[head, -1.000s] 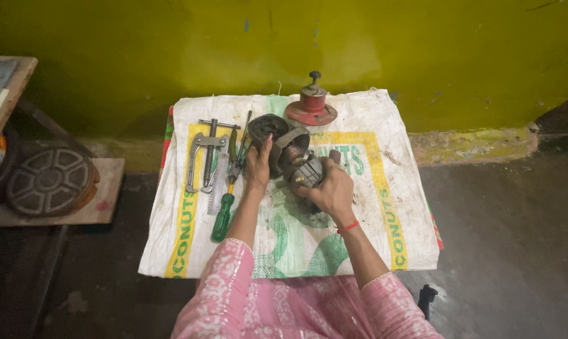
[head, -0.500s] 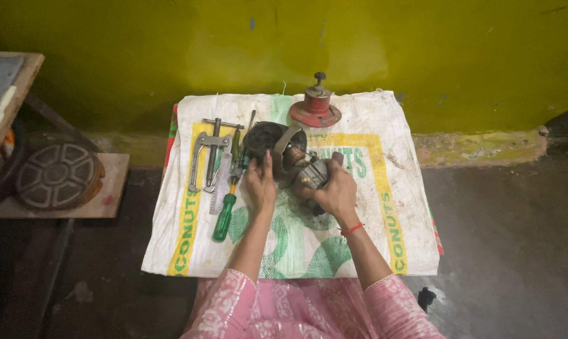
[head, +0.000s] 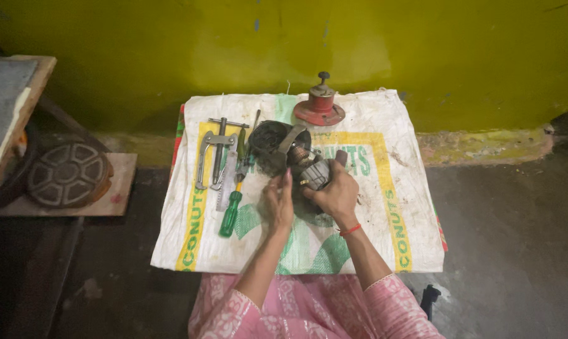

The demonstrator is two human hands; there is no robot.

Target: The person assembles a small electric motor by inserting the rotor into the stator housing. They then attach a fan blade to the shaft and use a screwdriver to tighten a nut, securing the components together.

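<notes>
On a white woven sack (head: 384, 207) with yellow border stripes and green print, spread flat over dark concrete floor (head: 510, 251). Behind it, yellow-green painted wall (head: 171, 56), scuffed and flaking along the base. Right hand (head: 337, 191) clamped around a grey metal motor part (head: 314, 171), fingers wrapped on its near end, red thread at the wrist. Motor part at centre of the sack, far end touching a dark round housing (head: 268, 141) with a metal band across it. Left hand (head: 279, 202) just beside, fingers loosely together, fingertips pointing up toward the motor part; contact or not, cannot tell, nothing held. Left of the housing, lying on the sack: metal gear puller (head: 216, 154), flat file beside it, green-handled screwdriver (head: 232, 212) pointing toward the wall. At far edge of the sack, upright red round-based piece (head: 320, 105) with a knob on top, well apart from both hands. Off the sack to the left, dark spoked wheel-like disc (head: 67, 174) resting on a wooden board (head: 117, 188); further left, edge of a wooden bench (head: 14, 107). Pink patterned sleeves at bottom of view. Small black object (head: 429, 298) on floor at lower right, too small to identify. Dim, uneven lighting, brightest on wall centre.
</notes>
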